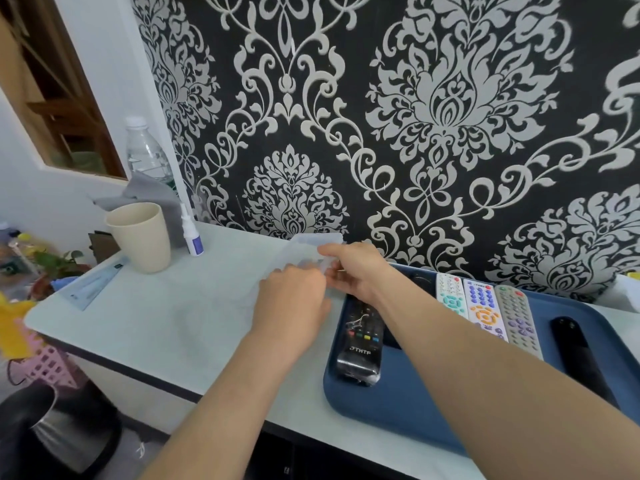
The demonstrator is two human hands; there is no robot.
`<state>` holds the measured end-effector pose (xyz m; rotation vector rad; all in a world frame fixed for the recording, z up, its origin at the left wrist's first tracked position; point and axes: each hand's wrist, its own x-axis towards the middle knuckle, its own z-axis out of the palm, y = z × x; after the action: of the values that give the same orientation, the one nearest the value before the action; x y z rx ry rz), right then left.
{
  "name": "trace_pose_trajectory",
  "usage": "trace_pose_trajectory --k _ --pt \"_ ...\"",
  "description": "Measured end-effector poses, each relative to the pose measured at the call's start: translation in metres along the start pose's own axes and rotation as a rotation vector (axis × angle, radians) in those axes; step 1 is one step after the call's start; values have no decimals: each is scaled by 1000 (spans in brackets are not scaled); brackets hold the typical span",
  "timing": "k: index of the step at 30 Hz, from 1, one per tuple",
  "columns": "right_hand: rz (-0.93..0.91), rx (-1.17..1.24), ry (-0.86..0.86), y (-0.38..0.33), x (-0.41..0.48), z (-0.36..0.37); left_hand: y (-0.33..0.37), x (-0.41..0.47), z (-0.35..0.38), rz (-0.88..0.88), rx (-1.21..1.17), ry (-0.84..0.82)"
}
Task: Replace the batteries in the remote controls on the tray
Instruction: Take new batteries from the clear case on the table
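Back wall: black paper with a pale damask pattern. Below it is a pale tabletop (156, 323) carrying a blue tray (398, 393) at about 4 o'clock in view.

Remotes, all lying flat on the tray:
- Black remote in clear wrap (360, 337), at the tray's 9 o'clock edge. It is face up, with a row of coloured keys at mid-body and a white logo near the close end. The long axis runs roughly 12 to 6, and the far end is hidden under the right forearm.
- White remote with teal keys (450, 296), white remote with orange ring (483, 310) and grey remote with purple keys (517, 320) lie side by side, edges touching. They are face up, with long axes parallel at about 11 to 5.
- Plain black remote (571, 344), apart at 3 o'clock of the grey one, on the same 11-to-5 line. The forearm covers its near end.

Hands: both meet just off the tray's 10 o'clock corner, over the tabletop, on a clear plastic case (311, 251) that is blurred with its contents unreadable. The right hand (353, 268) pinches the case's edge between its fingers and thumb. The left hand (294, 296) has its fingers curled round the near edge.

At 9 to 10 o'clock stand a beige cup (140, 237), a small spray bottle (192, 237) and a water bottle (147, 150).
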<state>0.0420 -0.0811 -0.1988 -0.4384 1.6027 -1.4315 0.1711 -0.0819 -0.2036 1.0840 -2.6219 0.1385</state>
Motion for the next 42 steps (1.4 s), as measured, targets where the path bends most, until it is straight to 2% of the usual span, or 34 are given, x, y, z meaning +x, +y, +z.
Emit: trace_pose_trajectory --k 3,5,8,9,11,13,15,17,19,21,23,25,26,28,31,36,40,42 --pt "-18 -10 -30 6 2 -6 1 2 -3 -14 -40 47" --pt "20 -28 -73 4 2 -10 -9 4 -14 -82 -215 134" --pt "-71 -291 -59 6 0 -8 -31 6 -33 -283 -575 354" --pt "-127 -382 -26 8 0 -5 -43 6 -32 -334 -612 471" --pt "-239 -521 53 9 2 1 -68 8 -25 -406 -489 604" --pt "-332 -666 91 8 5 5 -93 5 -14 -520 -261 493" --pt "-387 -809 91 6 6 6 -104 4 -2 -628 -85 209" --pt "-413 -904 82 4 4 5 -103 5 11 -634 -27 -93" --pt "-437 -959 88 2 0 5 -103 8 20 -607 -87 -260" --pt "-464 -1019 95 1 -1 4 -108 12 23 -572 -188 -205" --pt "-487 -1052 110 1 -1 3 -105 13 16 -496 -262 55" --pt "-506 -1065 118 1 0 3 -89 16 3 -322 -336 254" --pt "-511 -1075 117 1 1 3 -78 19 -3 -223 -360 257" --pt "-527 -1085 113 0 1 3 -57 27 -6 -70 -326 112" --pt "-551 -1109 117 2 4 2 -39 39 3 -10 -69 -96" --pt "-541 -1081 70 -1 5 -1 -24 55 14 -84 213 -193" --pt "-547 -1100 47 1 5 -2 -20 64 17 -105 259 -255" --pt "-615 -1259 85 2 2 1 -19 63 19 -108 233 -252"
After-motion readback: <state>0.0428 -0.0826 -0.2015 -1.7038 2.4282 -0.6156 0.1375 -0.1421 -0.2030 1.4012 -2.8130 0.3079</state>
